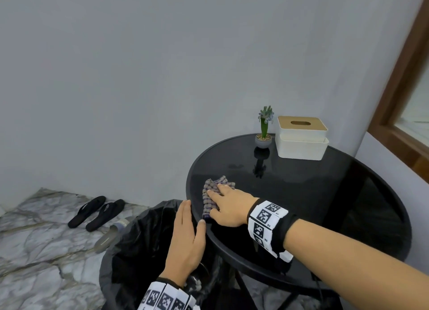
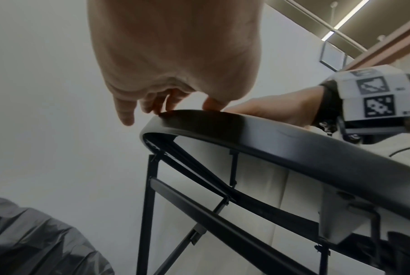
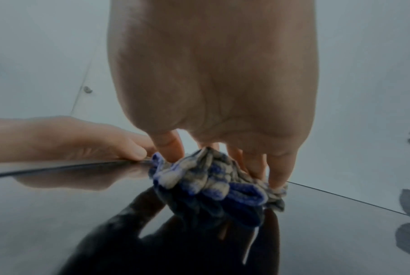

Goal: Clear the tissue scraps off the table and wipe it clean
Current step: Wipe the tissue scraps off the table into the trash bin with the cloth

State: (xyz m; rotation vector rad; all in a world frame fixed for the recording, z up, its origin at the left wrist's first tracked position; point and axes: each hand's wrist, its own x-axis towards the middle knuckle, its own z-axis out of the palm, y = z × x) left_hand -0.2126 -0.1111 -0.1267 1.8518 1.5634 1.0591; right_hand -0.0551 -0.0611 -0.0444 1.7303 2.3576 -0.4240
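Observation:
A crumpled checkered cloth (image 1: 214,185) (image 3: 211,182) lies near the left rim of the round black glass table (image 1: 325,193). My right hand (image 1: 228,205) (image 3: 211,74) presses down on it with spread fingers. My left hand (image 1: 188,235) (image 2: 175,55) is flat, fingers straight and together, its thumb side against the table rim (image 2: 246,128). It hovers over a bin lined with a black bag (image 1: 139,240) that stands right beside the table. No tissue scraps show on the glass.
At the back of the table stand a small potted plant (image 1: 263,140) and a white tissue box (image 1: 301,137). On the marble floor to the left lie black slippers (image 1: 97,213) and a plastic bottle (image 1: 111,234). A wooden window frame (image 1: 406,89) is at right.

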